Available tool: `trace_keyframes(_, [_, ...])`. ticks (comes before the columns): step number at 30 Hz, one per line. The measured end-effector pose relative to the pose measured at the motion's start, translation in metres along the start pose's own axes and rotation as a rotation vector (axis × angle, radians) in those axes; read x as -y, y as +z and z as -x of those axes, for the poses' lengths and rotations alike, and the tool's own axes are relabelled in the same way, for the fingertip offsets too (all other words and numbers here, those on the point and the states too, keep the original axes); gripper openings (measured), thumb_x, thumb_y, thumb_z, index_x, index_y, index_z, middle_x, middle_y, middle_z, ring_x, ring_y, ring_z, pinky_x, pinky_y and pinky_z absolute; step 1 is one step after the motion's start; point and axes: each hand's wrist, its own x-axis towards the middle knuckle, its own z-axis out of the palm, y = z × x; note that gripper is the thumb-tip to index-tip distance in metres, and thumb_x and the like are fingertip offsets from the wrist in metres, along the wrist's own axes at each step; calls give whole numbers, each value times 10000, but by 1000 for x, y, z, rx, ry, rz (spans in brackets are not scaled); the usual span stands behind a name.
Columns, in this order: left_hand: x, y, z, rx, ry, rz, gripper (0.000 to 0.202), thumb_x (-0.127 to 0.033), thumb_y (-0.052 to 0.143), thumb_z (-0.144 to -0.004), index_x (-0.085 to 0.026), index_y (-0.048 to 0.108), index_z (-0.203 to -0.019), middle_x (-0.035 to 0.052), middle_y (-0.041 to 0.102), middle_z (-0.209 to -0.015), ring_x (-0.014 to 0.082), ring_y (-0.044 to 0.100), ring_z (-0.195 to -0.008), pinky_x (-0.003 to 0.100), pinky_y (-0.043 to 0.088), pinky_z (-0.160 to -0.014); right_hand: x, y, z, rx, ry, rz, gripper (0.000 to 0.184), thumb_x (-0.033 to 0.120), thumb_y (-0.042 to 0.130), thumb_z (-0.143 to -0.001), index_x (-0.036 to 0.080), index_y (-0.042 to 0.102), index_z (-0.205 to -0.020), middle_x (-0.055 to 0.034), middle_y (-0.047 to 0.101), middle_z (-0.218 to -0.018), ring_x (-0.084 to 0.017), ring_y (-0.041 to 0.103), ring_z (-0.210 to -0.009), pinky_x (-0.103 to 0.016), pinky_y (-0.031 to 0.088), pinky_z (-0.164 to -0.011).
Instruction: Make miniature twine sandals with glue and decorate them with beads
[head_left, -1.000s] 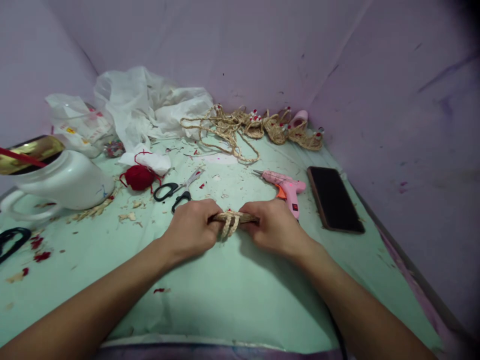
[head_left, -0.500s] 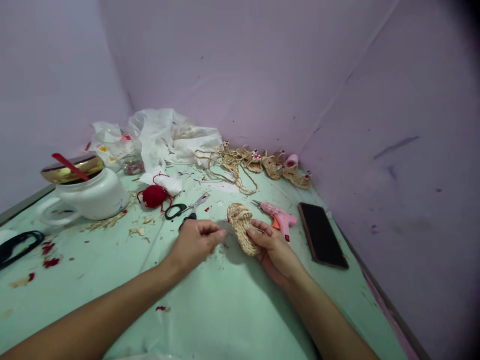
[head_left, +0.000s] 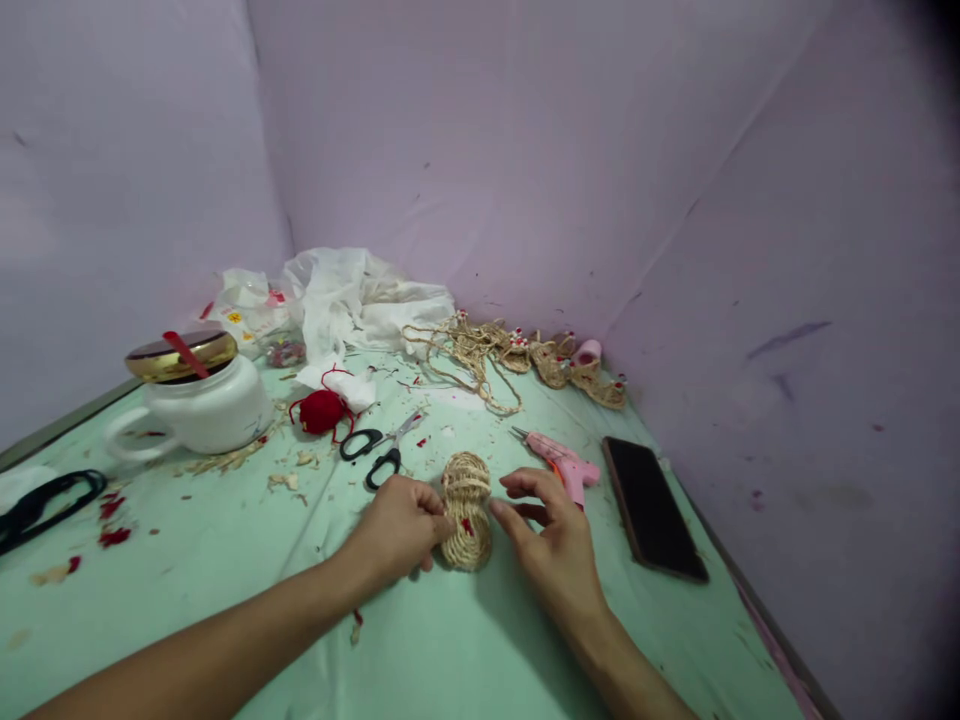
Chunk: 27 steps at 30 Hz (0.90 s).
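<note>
A small slipper of braided straw-coloured rope (head_left: 466,485) is in the middle of the table, its sole up toward me and a strap across its far part. A bit of red (head_left: 466,526) shows on its near part. My left hand (head_left: 405,525) pinches the slipper's left edge, fingers closed. On the other side, my right hand (head_left: 551,535) is open, thumb and fingers apart just off the slipper's right edge. Black-handled scissors (head_left: 382,452) lie beyond my left hand. A pink glue gun (head_left: 562,462) rests behind my right hand, which partly hides its handle.
To the right lies a phone (head_left: 652,508). At the back are finished-looking rope slippers (head_left: 551,362), loose rope (head_left: 480,360) and a white plastic bag (head_left: 360,300). Left are a red yarn ball (head_left: 321,411), a lidded white mug (head_left: 217,410) and a black cable (head_left: 52,505).
The slipper has turned and come nearer me, from my right hand to my left. My right hand has let go and opened. The view has shifted slightly.
</note>
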Motion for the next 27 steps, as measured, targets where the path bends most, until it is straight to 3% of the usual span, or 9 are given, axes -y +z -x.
trace_keyframes(3, [0, 0, -1, 31, -58, -31, 111, -244, 514, -622, -164, 517, -546, -57, 433, -280, 75, 314, -227, 179, 208, -278, -4, 0, 1, 78, -138, 98, 154, 155, 570, -757, 197, 616, -898, -41, 581, -839, -150, 559, -716, -284, 496, -618])
trace_keyframes(7, [-1, 0, -3, 54, -86, -41, 113, -238, 513, -626, -167, 503, -539, -62, 431, -276, 78, 333, -224, 175, 226, -268, -4, 1, 2, 88, -266, 156, 140, 107, 547, -768, 163, 627, -867, -54, 607, -795, -148, 579, -716, -271, 486, -624])
trace_keyframes(11, [-2, 0, -3, 70, -102, -30, 100, -213, 510, -631, -165, 503, -543, -64, 428, -270, 72, 324, -221, 170, 224, -257, -3, -2, 0, 170, -292, 168, 137, 105, 528, -775, 167, 640, -824, -53, 616, -789, -147, 586, -706, -274, 476, -629])
trace_keyframes(13, [-3, -1, -4, 75, -108, -14, 97, -204, 502, -645, -163, 504, -556, -67, 424, -268, 69, 321, -223, 165, 219, -258, -3, -3, -2, 166, -166, 73, 113, 145, 548, -768, 178, 637, -830, -46, 617, -801, -152, 585, -717, -279, 484, -635])
trace_keyframes(15, [-5, -1, -4, 78, -112, 4, 106, -208, 489, -672, -160, 507, -580, -68, 430, -275, 61, 314, -227, 160, 220, -264, -3, -3, -4, 95, 68, -92, 111, 214, 592, -743, 181, 618, -846, -41, 617, -816, -158, 584, -715, -290, 503, -623])
trace_keyframes(17, [-6, -2, -4, 70, -108, 31, 115, -220, 480, -699, -157, 510, -608, -73, 433, -284, 53, 308, -231, 155, 223, -271, -2, -2, -6, 45, 320, -279, 193, 293, 651, -690, 169, 600, -829, -34, 615, -778, -160, 585, -663, -301, 517, -575])
trace_keyframes(19, [-7, -2, -4, 57, -101, 65, 115, -233, 485, -711, -155, 511, -631, -78, 433, -288, 50, 304, -231, 153, 217, -271, 0, -1, -6, 92, 495, -435, 275, 351, 706, -625, 150, 602, -781, -24, 619, -698, -160, 591, -604, -311, 523, -548])
trace_keyframes(22, [-5, -2, -2, 46, -78, 106, 114, -242, 501, -709, -155, 517, -638, -82, 434, -294, 45, 300, -231, 149, 206, -270, 1, 2, -5, 213, 634, -538, 331, 387, 753, -563, 134, 633, -741, -22, 643, -615, -157, 603, -547, -303, 519, -539])
trace_keyframes(27, [-6, -3, 0, 57, -23, 160, 184, -294, 472, -743, -149, 544, -655, -80, 433, -307, 38, 305, -230, 139, 207, -264, -1, 2, -5, 209, 686, -616, 336, 384, 791, -515, 140, 645, -695, -19, 669, -591, -141, 601, -498, -259, 496, -502])
